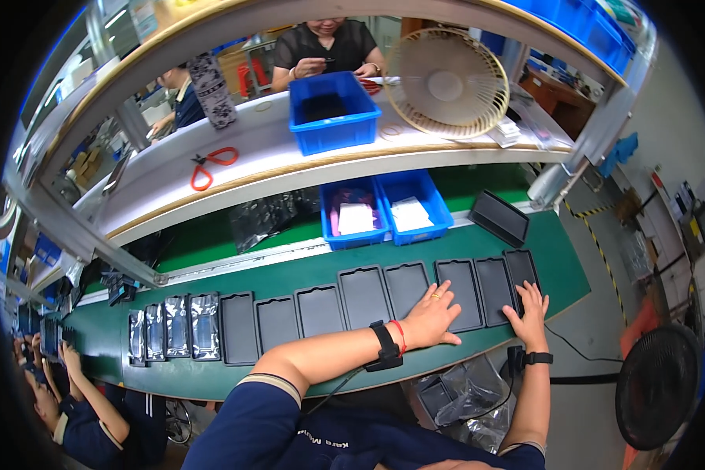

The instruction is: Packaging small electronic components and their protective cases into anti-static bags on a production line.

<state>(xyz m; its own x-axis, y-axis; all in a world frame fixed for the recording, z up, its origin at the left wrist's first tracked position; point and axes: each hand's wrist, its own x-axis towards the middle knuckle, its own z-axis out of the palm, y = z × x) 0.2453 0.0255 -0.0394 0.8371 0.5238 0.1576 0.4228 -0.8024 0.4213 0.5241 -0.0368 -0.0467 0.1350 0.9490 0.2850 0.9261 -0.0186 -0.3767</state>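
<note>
A row of shallow black plastic trays (365, 298) lies side by side along the green table. My left hand (433, 317) rests with fingers spread over the edges of two neighbouring trays, one of them a black tray (458, 286) to its right. At the right end of the row, my right hand (529, 312) touches the near part of the last tray (522, 266), its fingers apart. Neither hand holds anything. Toward the row's left end, several trays contain items in shiny clear wrapping (204, 325).
Behind the row stand two blue bins (421, 227) with white packets; a loose black tray (500, 218) lies right of them. The shelf above bears red-handled scissors (214, 167), a blue bin (333, 135) and a fan (446, 82). Other people work opposite and at left.
</note>
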